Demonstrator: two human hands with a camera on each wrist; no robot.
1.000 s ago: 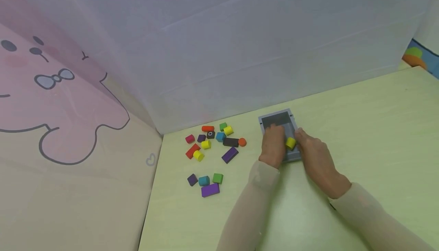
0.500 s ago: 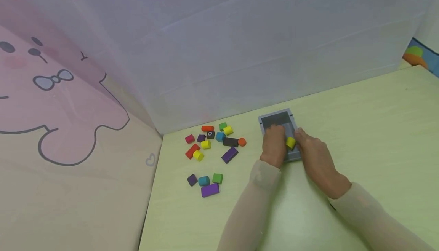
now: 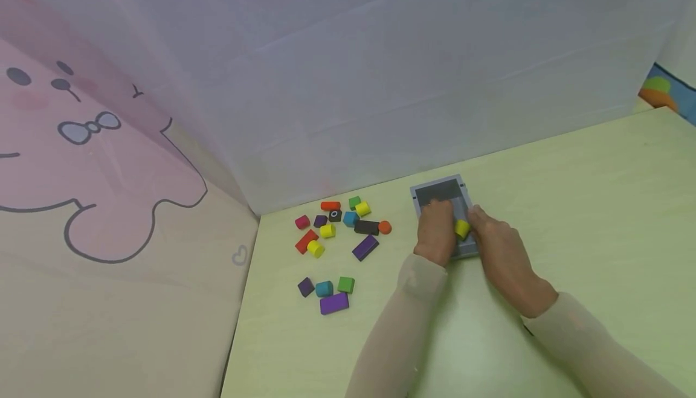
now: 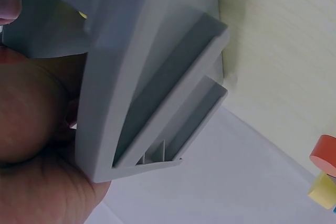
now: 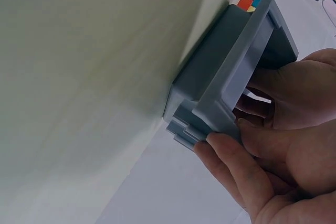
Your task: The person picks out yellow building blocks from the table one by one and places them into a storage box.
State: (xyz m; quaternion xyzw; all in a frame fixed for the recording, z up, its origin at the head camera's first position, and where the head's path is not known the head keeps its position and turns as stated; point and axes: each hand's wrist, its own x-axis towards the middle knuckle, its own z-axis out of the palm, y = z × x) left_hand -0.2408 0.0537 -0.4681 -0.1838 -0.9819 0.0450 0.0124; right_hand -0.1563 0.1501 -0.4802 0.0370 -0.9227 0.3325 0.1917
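Observation:
A small grey plastic bin [image 3: 466, 205] stands on the table in the head view. My left hand [image 3: 437, 229] reaches over its near left side, fingers down inside, where the walls and the hand hide their tips; whether they hold anything cannot be seen. My right hand [image 3: 502, 259] grips the bin's right rim. In the right wrist view, its fingers [image 5: 236, 169] lie against the outside of the bin wall and the thumb is at the rim. A yellow cylinder block [image 3: 462, 229] shows inside the bin, between the two hands.
Several coloured blocks lie loose left of the bin, among them a purple block [image 3: 365, 247], a black block [image 3: 367, 227] and an orange block [image 3: 385, 227]. Nearer is a small group with a green cube [image 3: 345, 284]. A pale curtain [image 3: 380, 84] hangs behind the table.
Both hands keep nearly the same place at the bin. The whole head view has shifted very slightly; the blocks have not moved on the table.

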